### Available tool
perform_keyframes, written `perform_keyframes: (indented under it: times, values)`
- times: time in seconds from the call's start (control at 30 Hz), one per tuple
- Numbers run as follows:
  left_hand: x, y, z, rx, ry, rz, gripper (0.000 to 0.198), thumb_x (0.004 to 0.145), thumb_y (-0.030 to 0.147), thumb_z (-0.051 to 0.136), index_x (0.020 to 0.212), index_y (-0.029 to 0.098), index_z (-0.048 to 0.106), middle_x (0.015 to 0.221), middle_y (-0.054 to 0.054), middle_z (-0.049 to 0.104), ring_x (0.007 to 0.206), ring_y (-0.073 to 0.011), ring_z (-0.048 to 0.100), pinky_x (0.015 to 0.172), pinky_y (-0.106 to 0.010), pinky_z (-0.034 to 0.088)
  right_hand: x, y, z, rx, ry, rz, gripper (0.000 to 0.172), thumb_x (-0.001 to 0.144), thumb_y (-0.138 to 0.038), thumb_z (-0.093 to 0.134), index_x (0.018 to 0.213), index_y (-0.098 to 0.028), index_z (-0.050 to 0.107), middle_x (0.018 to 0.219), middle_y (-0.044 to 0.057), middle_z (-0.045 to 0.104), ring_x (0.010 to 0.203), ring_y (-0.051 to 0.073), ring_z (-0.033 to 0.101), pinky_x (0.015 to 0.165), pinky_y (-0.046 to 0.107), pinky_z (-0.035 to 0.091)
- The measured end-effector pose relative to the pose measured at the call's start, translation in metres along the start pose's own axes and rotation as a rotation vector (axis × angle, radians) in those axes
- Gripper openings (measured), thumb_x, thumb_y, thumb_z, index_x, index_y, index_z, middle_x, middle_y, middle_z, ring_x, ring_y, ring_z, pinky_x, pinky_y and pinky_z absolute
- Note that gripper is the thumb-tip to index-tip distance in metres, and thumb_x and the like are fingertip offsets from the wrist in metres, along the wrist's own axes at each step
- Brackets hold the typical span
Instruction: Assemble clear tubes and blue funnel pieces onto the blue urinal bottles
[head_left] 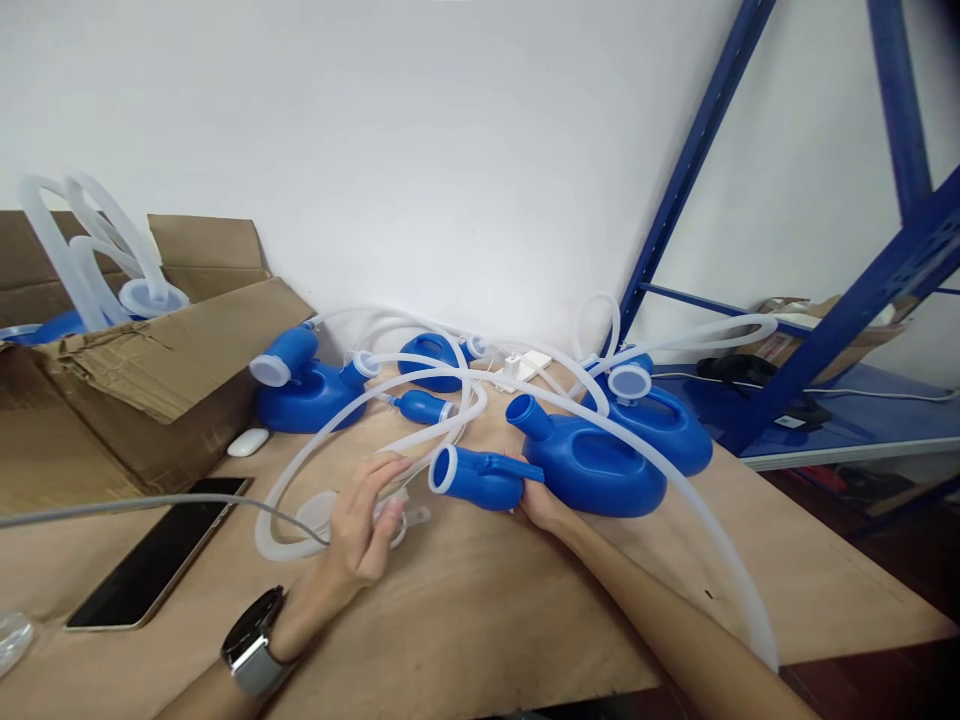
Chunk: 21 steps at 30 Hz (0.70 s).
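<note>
My left hand (361,522), a watch on its wrist, curls its fingers and thumb around a clear plastic cap (397,522) just above the table. Most of the cap is hidden behind the fingers. A thin cord runs up from there. My right hand (541,505) grips the handle side of a blue urinal funnel (480,478), its white-rimmed mouth turned left. Right behind that hand a blue urinal bottle (600,468) stands with its neck open. A long translucent tube (645,445) arches over the bottle and loops around to my left hand.
More blue bottles with tubes stand along the wall, including one at the left (315,398). A cardboard box (165,400) holds further tubes. A tablet (161,555), a white mouse (248,442) and a grey cable lie at left. Blue metal shelving (825,400) borders the table's right.
</note>
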<state>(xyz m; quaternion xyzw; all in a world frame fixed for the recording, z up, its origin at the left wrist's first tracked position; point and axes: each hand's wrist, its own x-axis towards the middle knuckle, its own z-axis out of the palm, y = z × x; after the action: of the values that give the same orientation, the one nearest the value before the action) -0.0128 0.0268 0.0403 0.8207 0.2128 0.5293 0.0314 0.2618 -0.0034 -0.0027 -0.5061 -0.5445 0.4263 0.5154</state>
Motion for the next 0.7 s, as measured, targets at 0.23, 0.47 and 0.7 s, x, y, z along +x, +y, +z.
perform_keyframes:
  times: [0.23, 0.47, 0.7]
  values:
    - [0.028, -0.021, -0.03, 0.123, -0.298, -0.263, 0.035, 0.105, 0.04, 0.041, 0.085, 0.022, 0.064, 0.074, -0.002, 0.071, 0.066, -0.0192, 0.066, 0.062, -0.03, 0.048, 0.005, 0.003, 0.003, 0.13, 0.005, 0.099, 0.063, 0.092, -0.08, 0.04, 0.08, -0.021, 0.057, 0.053, -0.001, 0.054, 0.047, 0.013, 0.048, 0.047, 0.026, 0.04]
    - [0.023, -0.036, -0.033, 0.424, -0.493, -0.065, 0.037, 0.105, 0.038, 0.039, 0.088, 0.021, 0.067, 0.081, -0.006, 0.073, 0.07, -0.0223, 0.067, 0.062, -0.033, 0.043, 0.008, 0.0, 0.005, 0.143, -0.012, 0.14, 0.062, 0.091, -0.082, 0.041, 0.079, -0.022, 0.054, 0.053, -0.001, 0.056, 0.046, 0.013, 0.049, 0.047, 0.025, 0.038]
    - [0.002, -0.036, -0.01, 0.404, -0.403, 0.246, 0.031, 0.102, 0.016, 0.043, 0.124, 0.017, 0.066, 0.112, -0.015, 0.073, 0.104, -0.0285, 0.07, 0.092, -0.043, 0.054, 0.009, 0.0, 0.005, 0.119, -0.026, 0.152, 0.066, 0.09, -0.085, 0.038, 0.081, -0.022, 0.056, 0.051, -0.002, 0.054, 0.043, 0.012, 0.047, 0.045, 0.025, 0.036]
